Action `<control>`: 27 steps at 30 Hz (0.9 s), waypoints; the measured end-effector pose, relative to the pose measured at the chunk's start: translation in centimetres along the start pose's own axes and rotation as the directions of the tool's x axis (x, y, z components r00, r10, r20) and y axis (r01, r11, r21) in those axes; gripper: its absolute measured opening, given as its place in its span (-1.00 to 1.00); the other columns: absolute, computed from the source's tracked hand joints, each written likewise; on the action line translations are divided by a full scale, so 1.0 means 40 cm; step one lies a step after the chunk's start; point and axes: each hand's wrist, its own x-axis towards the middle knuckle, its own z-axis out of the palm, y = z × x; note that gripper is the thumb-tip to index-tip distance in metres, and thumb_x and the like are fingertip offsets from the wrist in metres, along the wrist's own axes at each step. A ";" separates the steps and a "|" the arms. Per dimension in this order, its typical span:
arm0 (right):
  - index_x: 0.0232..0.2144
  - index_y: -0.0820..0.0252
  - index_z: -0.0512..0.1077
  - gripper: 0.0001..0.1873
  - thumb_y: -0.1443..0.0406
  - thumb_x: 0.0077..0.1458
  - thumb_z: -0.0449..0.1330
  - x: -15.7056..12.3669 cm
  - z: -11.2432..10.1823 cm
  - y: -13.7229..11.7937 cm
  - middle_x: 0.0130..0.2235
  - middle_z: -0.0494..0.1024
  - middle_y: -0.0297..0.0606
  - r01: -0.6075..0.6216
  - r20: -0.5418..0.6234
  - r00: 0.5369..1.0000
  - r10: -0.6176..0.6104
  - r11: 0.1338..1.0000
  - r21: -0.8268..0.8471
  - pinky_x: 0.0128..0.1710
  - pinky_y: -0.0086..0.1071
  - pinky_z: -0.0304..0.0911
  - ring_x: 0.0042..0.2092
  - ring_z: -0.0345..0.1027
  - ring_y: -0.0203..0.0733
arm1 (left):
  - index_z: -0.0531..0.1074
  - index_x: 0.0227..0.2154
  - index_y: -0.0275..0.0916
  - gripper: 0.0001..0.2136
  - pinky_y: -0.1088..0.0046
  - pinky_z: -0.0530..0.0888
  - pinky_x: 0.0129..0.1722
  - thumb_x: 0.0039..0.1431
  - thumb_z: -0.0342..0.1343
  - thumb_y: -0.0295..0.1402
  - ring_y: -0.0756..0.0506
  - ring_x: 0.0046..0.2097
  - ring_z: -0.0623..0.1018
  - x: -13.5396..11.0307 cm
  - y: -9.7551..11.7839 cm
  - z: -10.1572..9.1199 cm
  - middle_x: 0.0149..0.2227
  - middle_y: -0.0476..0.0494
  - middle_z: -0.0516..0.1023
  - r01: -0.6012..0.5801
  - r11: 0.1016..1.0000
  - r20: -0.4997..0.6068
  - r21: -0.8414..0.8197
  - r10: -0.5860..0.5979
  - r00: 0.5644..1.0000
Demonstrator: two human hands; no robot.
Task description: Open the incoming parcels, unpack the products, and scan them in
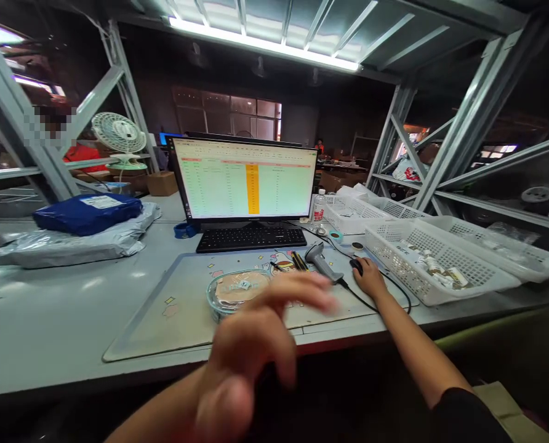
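My left hand (256,338) is raised close to the camera above the desk's front edge, slightly blurred. Its fingers are bent but apart, and nothing shows between them. My right hand (370,280) rests over a black computer mouse (356,264) on the patterned desk mat (186,307). Left of that hand lies a grey barcode scanner (321,261) with a black cable. Yellow-and-black tools (298,261), whose kind I cannot make out, lie beside the scanner. Partly behind my left hand sits a round, clear container (219,295) with brownish contents.
A monitor (251,184) showing a spreadsheet stands behind a black keyboard (251,239). White plastic baskets (394,261) line the right side, near a bottle (319,206). Blue (87,212) and silver packages lie left, before a fan (120,132). Metal shelf posts frame the desk; a person in red is behind.
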 end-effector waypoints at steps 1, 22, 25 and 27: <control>0.19 0.33 0.48 -0.51 0.24 0.29 0.13 0.000 -0.004 -0.003 0.16 0.50 0.13 0.001 0.000 1.000 -0.001 1.000 0.002 0.24 -0.07 0.30 0.15 0.38 0.12 | 0.52 -0.09 -0.05 -0.65 -0.03 0.46 0.33 0.35 0.12 0.10 -0.31 0.38 0.40 0.018 -0.041 0.001 0.32 -0.17 0.46 -0.004 0.999 -0.029 0.037 0.005 1.000; 0.33 0.08 0.38 -0.34 -0.14 0.40 0.11 -0.131 -0.239 -0.423 -0.13 0.66 -0.22 -0.080 0.462 0.862 -0.208 0.844 0.530 -0.38 -0.38 0.42 -0.41 0.47 -0.27 | 0.20 0.45 -0.04 -0.10 0.07 0.47 0.35 0.08 0.38 0.02 -0.44 0.44 0.36 -0.128 -0.320 0.021 0.53 -0.29 0.13 0.080 0.947 0.385 0.310 -0.203 0.900; 0.22 0.12 0.43 -0.23 -0.27 0.24 0.23 -0.230 -0.294 -0.459 -0.28 0.59 -0.33 -0.353 0.713 0.619 -0.328 0.695 0.627 -0.54 -0.49 0.25 -0.50 0.34 -0.36 | 0.05 0.51 0.05 0.00 0.01 0.49 0.33 0.07 0.46 -0.12 -0.46 0.46 0.32 -0.137 -0.233 0.081 0.56 -0.32 0.03 -0.065 0.986 0.401 0.156 -0.004 0.916; 0.09 0.17 0.48 -0.21 -0.29 0.11 0.34 -0.289 -0.354 -0.421 -0.38 0.53 -0.39 -0.499 0.752 0.614 -0.242 0.619 0.607 -0.60 -0.51 0.20 -0.54 0.29 -0.37 | -0.02 0.52 0.08 0.04 -0.13 0.47 0.32 0.08 0.48 -0.11 -0.51 0.49 0.25 -0.147 -0.191 0.110 0.58 -0.36 -0.04 -0.106 0.991 0.384 0.083 0.066 0.921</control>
